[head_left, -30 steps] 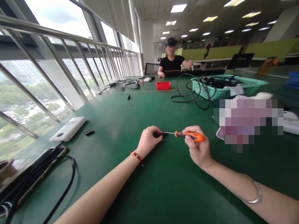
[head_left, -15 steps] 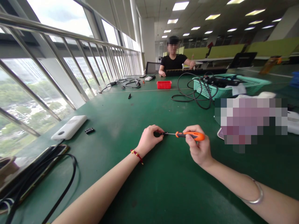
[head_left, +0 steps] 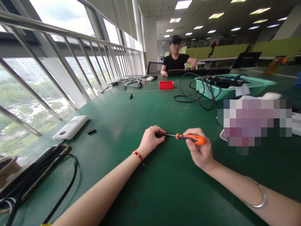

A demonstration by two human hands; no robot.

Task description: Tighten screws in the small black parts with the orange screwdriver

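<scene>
Left fingers (head_left: 159, 129), black piece (head_left: 166, 134) pinched between

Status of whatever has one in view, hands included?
left hand: pinching small black part
small black part: held, details too small to tell
right hand: gripping screwdriver
screwdriver: roughly level, tip at small black part
red bin: upright, open-topped
green basket: upright, loaded
white power bank: lying flat
ceiling lights: on
</scene>
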